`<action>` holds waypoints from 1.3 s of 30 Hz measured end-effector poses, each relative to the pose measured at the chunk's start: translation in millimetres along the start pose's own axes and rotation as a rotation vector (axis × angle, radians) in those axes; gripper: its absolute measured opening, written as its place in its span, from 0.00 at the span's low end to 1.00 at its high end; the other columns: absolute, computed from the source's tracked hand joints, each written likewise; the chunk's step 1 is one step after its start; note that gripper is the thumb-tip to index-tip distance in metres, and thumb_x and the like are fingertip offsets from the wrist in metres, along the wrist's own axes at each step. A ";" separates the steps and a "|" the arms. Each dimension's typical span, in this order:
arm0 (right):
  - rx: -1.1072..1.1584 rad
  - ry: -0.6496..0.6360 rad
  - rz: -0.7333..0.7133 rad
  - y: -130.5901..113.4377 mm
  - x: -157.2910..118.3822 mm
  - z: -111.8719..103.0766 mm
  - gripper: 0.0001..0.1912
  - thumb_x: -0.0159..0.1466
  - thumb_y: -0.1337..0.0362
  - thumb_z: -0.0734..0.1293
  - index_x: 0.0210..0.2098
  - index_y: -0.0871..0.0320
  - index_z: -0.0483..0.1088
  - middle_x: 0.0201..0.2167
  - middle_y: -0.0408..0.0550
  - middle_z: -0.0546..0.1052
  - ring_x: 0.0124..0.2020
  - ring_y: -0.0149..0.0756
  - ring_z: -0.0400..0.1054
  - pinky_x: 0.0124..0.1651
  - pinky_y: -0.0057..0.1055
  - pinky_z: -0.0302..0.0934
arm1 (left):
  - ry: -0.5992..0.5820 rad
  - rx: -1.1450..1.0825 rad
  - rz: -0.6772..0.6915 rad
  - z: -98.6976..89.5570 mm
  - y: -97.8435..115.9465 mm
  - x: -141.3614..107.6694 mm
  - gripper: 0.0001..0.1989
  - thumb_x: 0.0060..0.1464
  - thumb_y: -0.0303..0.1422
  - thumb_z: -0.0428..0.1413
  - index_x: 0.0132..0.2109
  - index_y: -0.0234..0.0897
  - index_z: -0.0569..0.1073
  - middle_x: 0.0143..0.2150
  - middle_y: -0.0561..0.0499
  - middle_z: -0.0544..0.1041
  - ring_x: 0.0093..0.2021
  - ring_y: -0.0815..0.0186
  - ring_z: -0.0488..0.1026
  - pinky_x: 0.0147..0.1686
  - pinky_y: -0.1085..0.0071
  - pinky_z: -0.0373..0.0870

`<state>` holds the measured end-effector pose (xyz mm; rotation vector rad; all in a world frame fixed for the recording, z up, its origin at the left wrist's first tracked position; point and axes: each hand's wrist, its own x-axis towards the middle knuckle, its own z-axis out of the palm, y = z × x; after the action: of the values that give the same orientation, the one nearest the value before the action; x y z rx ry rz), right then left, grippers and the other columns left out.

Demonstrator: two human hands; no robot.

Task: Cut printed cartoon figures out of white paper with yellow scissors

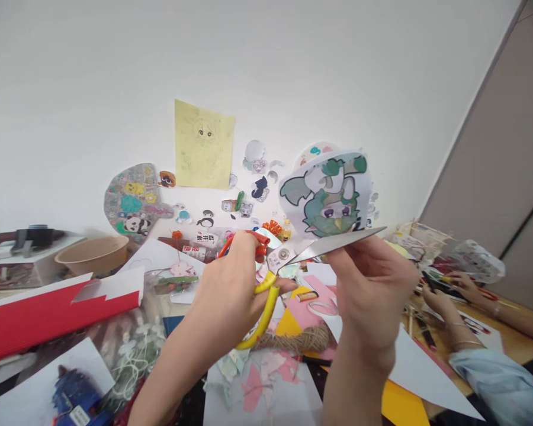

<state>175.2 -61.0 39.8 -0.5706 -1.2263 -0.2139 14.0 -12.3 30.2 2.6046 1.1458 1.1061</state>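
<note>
Namely: one pair of scissors (285, 254), loops yellow and red, in the left hand (231, 275), which is curled round the handles; one printed paper cutout (333, 195), green-haired cartoon character, in the right hand (373, 284), pinched at its lower edge between thumb and fingers. Location: both raised over the cluttered worktop (510, 331), in front of the white wall (266, 59). Handling, as judged: grip light, paper held taut; cutout best turned into the blades, scissors held steady, cuts made from deep in the jaws just outside the printed outline; right thumb, close beneath the visible blade, best moved clear before any closing. Orientation: scissors' long axis slants from handles at lower left to tip at right, slightly raised; loops spread, second blade's tip not made out. Cutout faces the viewer, roughly upright in plane, figure inverted, head down, feet up; about as broad as tall, no marked long axis. Surroundings: brown twine (302, 340) below, torn pink paper scraps (253, 390) nearer, yellow drawing sheet (204, 160) on the wall, co-worker's hand (444, 305) at far right, well apart.
</note>
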 end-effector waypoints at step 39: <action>0.092 0.182 0.012 6.2 -5.0 22.3 0.04 0.58 0.71 0.72 0.30 0.56 0.79 0.22 0.39 0.77 0.23 0.29 0.71 0.28 0.27 0.70 | -0.016 -0.110 -0.034 0.2 7.9 -2.8 0.18 0.63 0.52 0.46 0.43 0.42 0.56 0.31 0.55 0.66 0.27 0.61 0.65 0.28 0.67 0.55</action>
<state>157.9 -44.9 38.2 -0.4686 -1.0509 -0.1938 17.6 -19.8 31.1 2.4977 1.0890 1.1069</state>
